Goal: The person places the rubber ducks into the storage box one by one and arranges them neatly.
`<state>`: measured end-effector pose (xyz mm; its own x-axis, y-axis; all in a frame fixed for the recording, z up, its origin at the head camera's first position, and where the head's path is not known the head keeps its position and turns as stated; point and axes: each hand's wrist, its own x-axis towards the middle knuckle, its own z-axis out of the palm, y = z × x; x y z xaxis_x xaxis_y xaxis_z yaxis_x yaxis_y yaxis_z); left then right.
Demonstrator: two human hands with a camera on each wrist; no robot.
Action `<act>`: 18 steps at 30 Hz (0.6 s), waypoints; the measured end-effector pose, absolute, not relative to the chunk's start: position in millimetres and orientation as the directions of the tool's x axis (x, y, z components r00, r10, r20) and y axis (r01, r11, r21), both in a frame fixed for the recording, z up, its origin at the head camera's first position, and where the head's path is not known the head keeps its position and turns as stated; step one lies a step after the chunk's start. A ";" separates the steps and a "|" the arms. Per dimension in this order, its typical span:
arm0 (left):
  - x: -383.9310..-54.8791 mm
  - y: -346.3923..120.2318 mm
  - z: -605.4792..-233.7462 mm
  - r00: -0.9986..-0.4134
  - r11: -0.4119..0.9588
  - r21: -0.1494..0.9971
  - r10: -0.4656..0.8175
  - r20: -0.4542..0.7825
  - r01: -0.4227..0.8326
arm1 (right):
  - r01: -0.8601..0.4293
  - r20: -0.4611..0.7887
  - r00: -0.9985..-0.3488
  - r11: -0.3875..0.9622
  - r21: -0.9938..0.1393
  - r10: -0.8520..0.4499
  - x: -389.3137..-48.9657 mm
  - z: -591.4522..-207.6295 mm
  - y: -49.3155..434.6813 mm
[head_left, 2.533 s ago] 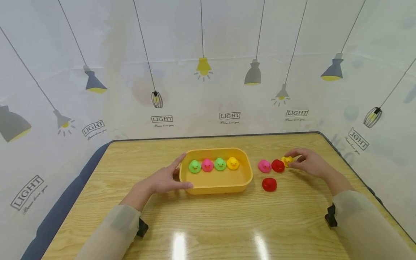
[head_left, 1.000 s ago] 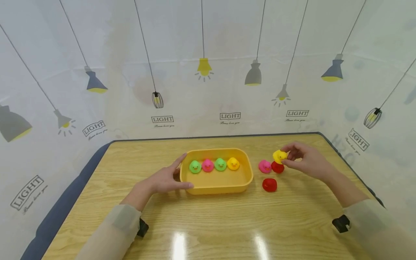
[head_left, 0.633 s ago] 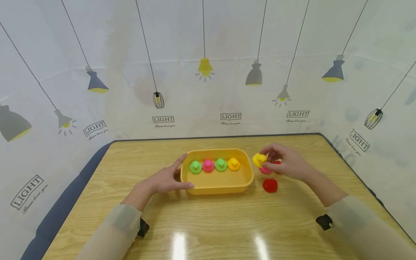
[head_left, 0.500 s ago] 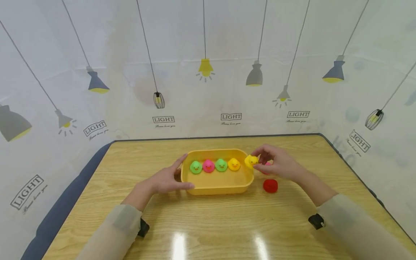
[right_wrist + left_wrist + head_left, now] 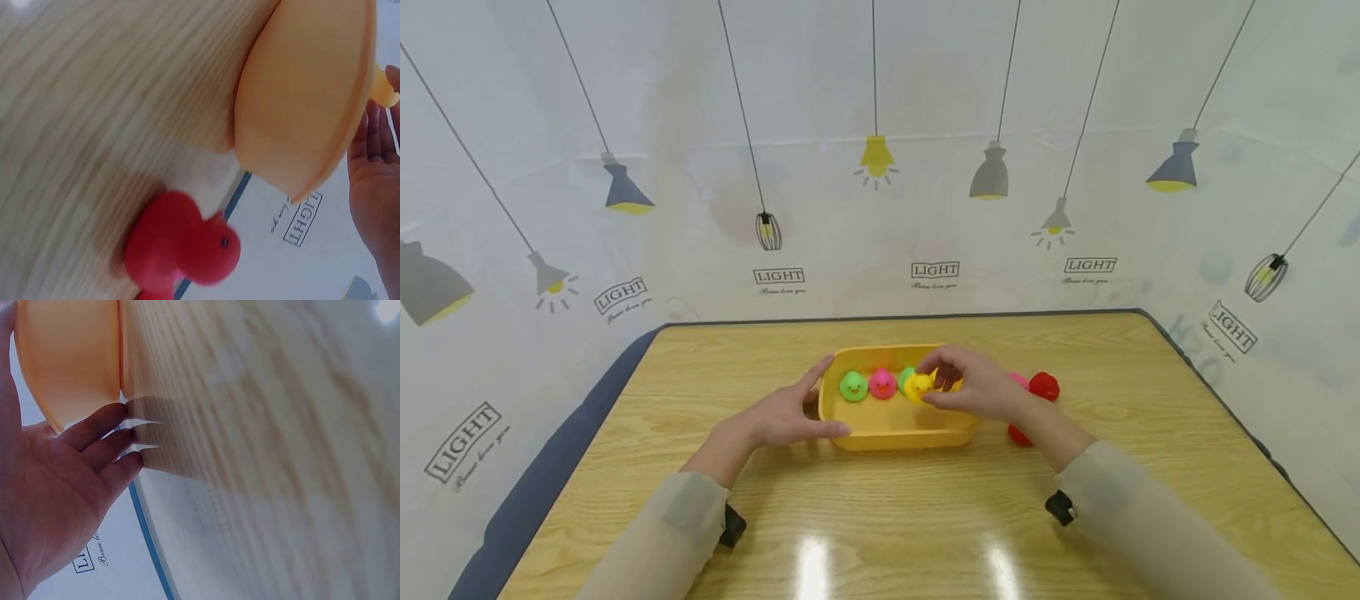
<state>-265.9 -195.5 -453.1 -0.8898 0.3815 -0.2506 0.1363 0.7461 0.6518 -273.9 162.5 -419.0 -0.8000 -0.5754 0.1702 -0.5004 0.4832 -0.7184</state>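
Yellow toy duck (image 5: 916,387) is pinched between the thumb and fingers of the right hand (image 5: 973,387), over the middle of the orange-yellow tub (image 5: 895,439). The left hand (image 5: 786,414) spans the tub's left end, fingers spread and relaxed, thumb at its front rim. Inside the tub, left of the right hand, sit a green duck (image 5: 853,387) and a pink duck (image 5: 883,384). Right of the tub, on the wooden table (image 5: 880,517), stand two red ducks (image 5: 1044,387), one partly hidden.

Held yellow duck (image 5: 917,387): from table (image 5: 880,525) to above tray (image 5: 902,441)
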 end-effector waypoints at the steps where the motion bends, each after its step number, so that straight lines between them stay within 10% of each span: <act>1: -265.9 -195.5 -453.2 -0.890 0.746 0.651 0.383 -0.250 0.138 | -0.500 0.168 -0.796 0.476 -0.724 -0.581 -274.3 -420.4 157.9; 18: -267.0 -197.2 -455.2 -0.890 0.751 0.640 0.391 -0.235 0.161 | -0.466 0.050 -0.749 0.471 -0.749 -0.661 -284.2 -444.2 93.9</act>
